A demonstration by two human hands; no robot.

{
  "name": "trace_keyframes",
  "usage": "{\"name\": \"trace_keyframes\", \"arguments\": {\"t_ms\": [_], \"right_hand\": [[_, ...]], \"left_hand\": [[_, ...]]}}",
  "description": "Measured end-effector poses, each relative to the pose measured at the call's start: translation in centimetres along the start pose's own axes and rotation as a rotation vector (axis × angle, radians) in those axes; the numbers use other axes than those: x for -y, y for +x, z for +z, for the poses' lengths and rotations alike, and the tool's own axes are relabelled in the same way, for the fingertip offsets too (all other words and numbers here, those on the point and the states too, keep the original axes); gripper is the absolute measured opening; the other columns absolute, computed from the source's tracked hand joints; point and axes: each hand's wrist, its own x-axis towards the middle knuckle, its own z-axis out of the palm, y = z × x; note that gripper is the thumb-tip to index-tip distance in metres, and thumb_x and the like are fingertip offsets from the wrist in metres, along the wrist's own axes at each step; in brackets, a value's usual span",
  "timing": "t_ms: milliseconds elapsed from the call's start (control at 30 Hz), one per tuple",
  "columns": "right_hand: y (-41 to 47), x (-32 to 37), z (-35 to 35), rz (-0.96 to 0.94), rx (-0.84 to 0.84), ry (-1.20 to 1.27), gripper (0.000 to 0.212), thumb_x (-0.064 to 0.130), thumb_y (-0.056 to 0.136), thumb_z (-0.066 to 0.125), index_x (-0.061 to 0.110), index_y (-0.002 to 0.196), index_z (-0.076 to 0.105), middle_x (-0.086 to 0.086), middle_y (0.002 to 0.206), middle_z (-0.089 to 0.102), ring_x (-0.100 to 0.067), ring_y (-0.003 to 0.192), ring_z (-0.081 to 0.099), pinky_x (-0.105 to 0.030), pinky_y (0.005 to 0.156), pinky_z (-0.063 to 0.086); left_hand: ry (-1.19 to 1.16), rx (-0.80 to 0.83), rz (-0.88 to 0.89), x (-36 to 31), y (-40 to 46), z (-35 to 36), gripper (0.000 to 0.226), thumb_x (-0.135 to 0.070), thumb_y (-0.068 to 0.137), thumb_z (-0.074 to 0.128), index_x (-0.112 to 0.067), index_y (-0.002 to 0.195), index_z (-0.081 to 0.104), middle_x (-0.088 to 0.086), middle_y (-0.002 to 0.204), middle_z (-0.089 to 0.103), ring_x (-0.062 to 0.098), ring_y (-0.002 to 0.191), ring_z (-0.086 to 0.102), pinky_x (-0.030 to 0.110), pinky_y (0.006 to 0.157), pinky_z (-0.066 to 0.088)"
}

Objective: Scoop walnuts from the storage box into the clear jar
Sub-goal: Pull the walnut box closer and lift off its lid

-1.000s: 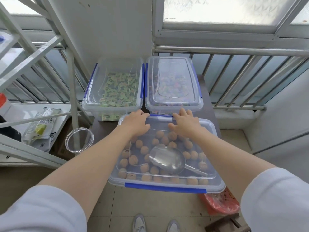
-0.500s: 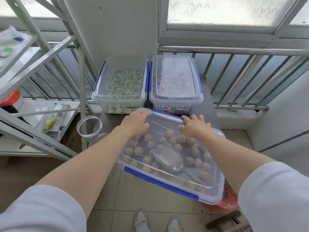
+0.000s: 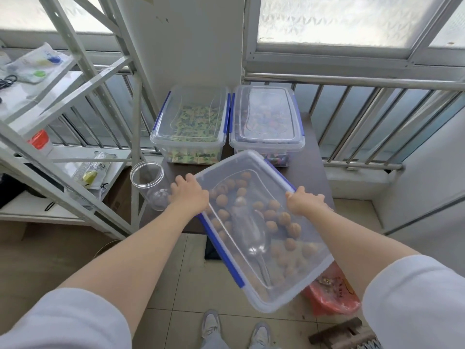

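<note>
Left hand (image 3: pixel 190 196): we grip the lid's (image 3: pixel 254 222) left edge.
Right hand (image 3: pixel 303 203): we clasp its right edge.
Walnuts (image 3: pixel 274 217): under the tilted lid, in the storage box.
Clear jar (image 3: pixel 149 182): open, left of it.

Enclosed home balcony: window railing (image 3: pixel 352 80), tiled floor (image 3: pixel 191 278), metal shelving (image 3: pixel 83 79).

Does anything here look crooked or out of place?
Yes: the clear plastic lid with blue clips, held by the left hand and right hand, sits tilted and skewed over the brown walnuts.
</note>
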Motion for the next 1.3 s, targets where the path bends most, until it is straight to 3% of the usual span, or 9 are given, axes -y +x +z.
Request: {"name": "trace_keyframes", "arguments": {"t_ms": [100, 267, 367, 500, 700, 833, 900, 1167, 1300], "right_hand": [[-0.8, 0.0, 0.4, -0.025, 0.032, -0.008, 0.057, 0.037, 0.099, 0.024, 0.007, 0.148, 0.021, -0.019, 0.148, 0.035, -0.040, 0.133, 0.034, -0.049, 0.106, 0.034], [-1.6, -0.5, 0.4, -0.107, 0.198, 0.126, 0.059, 0.042, 0.098, 0.025, 0.008, 0.147, 0.027, -0.017, 0.144, 0.040, -0.034, 0.120, 0.050, -0.044, 0.098, 0.046], [-0.7, -1.1, 1.1, -0.124, 0.055, 0.295, 0.060, 0.042, 0.101, 0.018, 0.000, 0.138, 0.040, -0.023, 0.136, 0.049, -0.036, 0.111, 0.051, -0.039, 0.090, 0.042], [1.0, -0.3, 1.3, -0.116, -0.056, 0.498, 0.051, 0.032, 0.102, 0.022, -0.002, 0.134, 0.042, -0.024, 0.132, 0.050, -0.035, 0.108, 0.050, -0.037, 0.082, 0.035], [2.9, 0.1, 1.9, -0.118, -0.051, 0.635, 0.050, 0.031, 0.103, 0.019, -0.004, 0.127, 0.047, -0.023, 0.130, 0.051, -0.037, 0.114, 0.048, -0.041, 0.094, 0.037], [4.2, -0.6, 2.9, -0.152, -0.088, 0.754, 0.060, 0.043, 0.103, 0.018, 0.001, 0.131, 0.050, -0.019, 0.129, 0.055, -0.033, 0.116, 0.049, -0.039, 0.094, 0.037], [4.5, -1.0, 3.2, -0.200, -0.136, 0.737, 0.060, 0.044, 0.103, 0.019, 0.001, 0.126, 0.055, -0.018, 0.126, 0.058, -0.031, 0.109, 0.050, -0.036, 0.088, 0.036], [5.3, -1.8, 3.8, -0.308, -0.226, 0.749, 0.045, 0.037, 0.105, 0.024, 0.017, 0.077, 0.053, -0.006, 0.088, 0.059, -0.020, 0.080, 0.051, -0.033, 0.073, 0.033], [5.5, -1.9, 3.8, -0.309, -0.266, 0.698, 0.047, 0.036, 0.105, 0.025, 0.017, 0.070, 0.050, -0.003, 0.080, 0.056, -0.022, 0.076, 0.050, -0.033, 0.069, 0.034]], "left_hand": [[-0.168, 0.206, -0.086, -0.4, -0.7, 0.8, 0.054, -0.027, 0.098, 0.037, 0.003, 0.140, 0.021, 0.025, 0.142, 0.036, 0.039, 0.126, 0.042, 0.041, 0.098, 0.036], [-0.184, 0.309, -0.026, -1.1, -0.7, 0.9, 0.055, -0.026, 0.102, 0.029, -0.004, 0.149, 0.012, 0.026, 0.141, 0.042, 0.037, 0.121, 0.047, 0.036, 0.087, 0.038], [-0.246, 0.281, -0.055, -0.6, 0.1, 0.7, 0.050, -0.025, 0.102, 0.027, -0.005, 0.147, 0.020, 0.024, 0.139, 0.043, 0.039, 0.119, 0.048, 0.047, 0.095, 0.046], [-0.271, 0.286, -0.072, 0.2, 1.2, 1.1, 0.039, -0.020, 0.101, 0.028, -0.002, 0.134, 0.039, 0.020, 0.132, 0.047, 0.039, 0.113, 0.051, 0.051, 0.088, 0.052], [-0.540, 0.374, -0.117, 1.6, 2.9, 2.5, 0.032, -0.023, 0.099, 0.030, -0.006, 0.114, 0.053, 0.019, 0.115, 0.058, 0.037, 0.107, 0.057, 0.049, 0.091, 0.051], [-0.587, 0.299, -0.090, 2.1, 3.5, 3.3, 0.037, -0.028, 0.098, 0.027, -0.006, 0.105, 0.056, 0.018, 0.110, 0.060, 0.035, 0.103, 0.056, 0.046, 0.095, 0.047], [-0.490, 0.222, -0.042, 2.2, 3.9, 3.6, 0.036, -0.027, 0.099, 0.026, -0.007, 0.094, 0.056, 0.016, 0.104, 0.060, 0.032, 0.095, 0.055, 0.037, 0.084, 0.044], [-0.376, 0.116, 0.046, 2.7, 4.5, 5.1, 0.038, -0.023, 0.101, 0.022, -0.013, 0.079, 0.051, 0.015, 0.099, 0.059, 0.028, 0.088, 0.051, 0.035, 0.074, 0.034], [-0.582, 0.240, -0.072, 2.8, 3.9, 5.4, 0.058, -0.048, 0.101, 0.017, -0.012, 0.124, 0.056, 0.011, 0.121, 0.059, 0.027, 0.111, 0.054, 0.040, 0.095, 0.042]]}}
